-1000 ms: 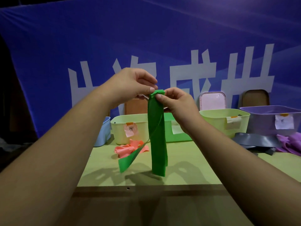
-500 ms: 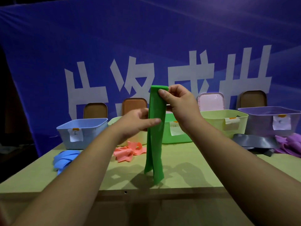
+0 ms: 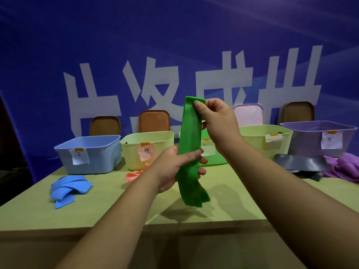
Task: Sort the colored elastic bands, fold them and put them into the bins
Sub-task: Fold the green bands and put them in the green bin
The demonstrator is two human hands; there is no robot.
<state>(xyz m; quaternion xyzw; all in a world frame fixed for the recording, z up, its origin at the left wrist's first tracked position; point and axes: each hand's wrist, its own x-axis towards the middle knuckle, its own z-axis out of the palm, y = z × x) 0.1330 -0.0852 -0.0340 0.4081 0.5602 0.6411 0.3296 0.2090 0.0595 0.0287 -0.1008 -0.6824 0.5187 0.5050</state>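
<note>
The folding step for the green band [image 3: 189,144] is in hand. The band hangs upright in the air directly in front of the green bin [image 3: 214,161], hiding most of that bin's front. The right hand [image 3: 217,117] pinches the band's top edge between thumb and fingers, above the green bin's rim. The left hand [image 3: 174,167] grips the band about halfway down, thumb across the front and fingers curled behind, level with the bin's lower wall. The two hands are apart, one above the other, both clamped on the same band. The loose tail droops below the left hand, nearer the person than the bin. The top edge looks doubled, though how many layers hang together is hard to tell.

To the left of the green bin sit a pale yellow bin [image 3: 147,148] with pink bands [image 3: 134,174] before it, and further left a blue bin [image 3: 89,154] with blue bands [image 3: 68,189]. To its right, a grey band [image 3: 299,162] and purple bands [image 3: 343,167] wait unsorted.

The next move probably calls for bringing the lower half up to meet the top, keeping the edges aligned so the stretchy strip does not twist, then dropping it into the green bin.
</note>
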